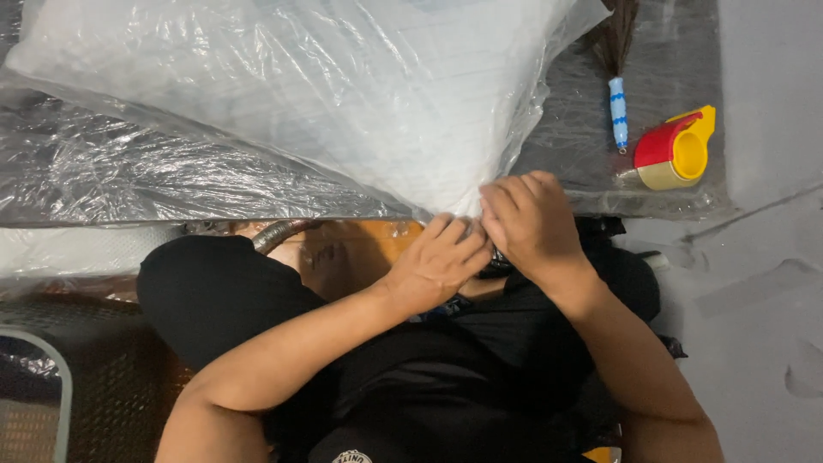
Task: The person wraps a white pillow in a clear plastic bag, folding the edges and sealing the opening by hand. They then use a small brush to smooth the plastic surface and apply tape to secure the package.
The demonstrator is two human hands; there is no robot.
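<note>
Two hands of yours meet at the near corner of the big white pillow sealed in clear crinkled plastic [343,94], which lies on the plastic-covered dark counter [129,171] with that corner overhanging the near edge. Your left hand [441,261] and right hand [527,223] both pinch the bag's corner, fingers curled tight. Well to the right sit a red and yellow tape dispenser [677,150] and a blue-and-white-handled brush [617,103].
</note>
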